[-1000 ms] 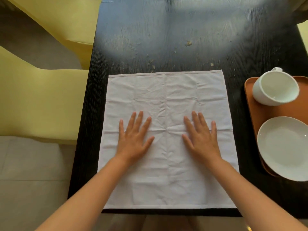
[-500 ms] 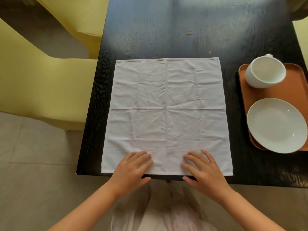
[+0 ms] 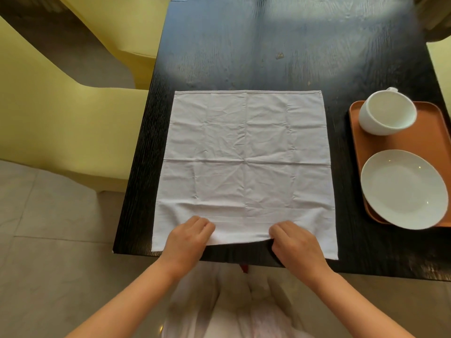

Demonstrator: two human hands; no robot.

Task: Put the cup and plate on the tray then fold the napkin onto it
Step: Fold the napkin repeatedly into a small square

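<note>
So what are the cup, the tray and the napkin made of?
The cup looks like glazed white ceramic: smooth, thick-walled, faintly shiny. The tray is matte terracotta-orange with rounded corners, probably plastic, though I can't be sure. The napkin is thin white woven cloth, likely cotton: it shows wrinkles, fold creases and a stitched hem.

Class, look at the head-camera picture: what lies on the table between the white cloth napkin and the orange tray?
Nothing: in the head view only a bare strip of black wooden table separates the white cloth napkin from the orange tray.
</note>
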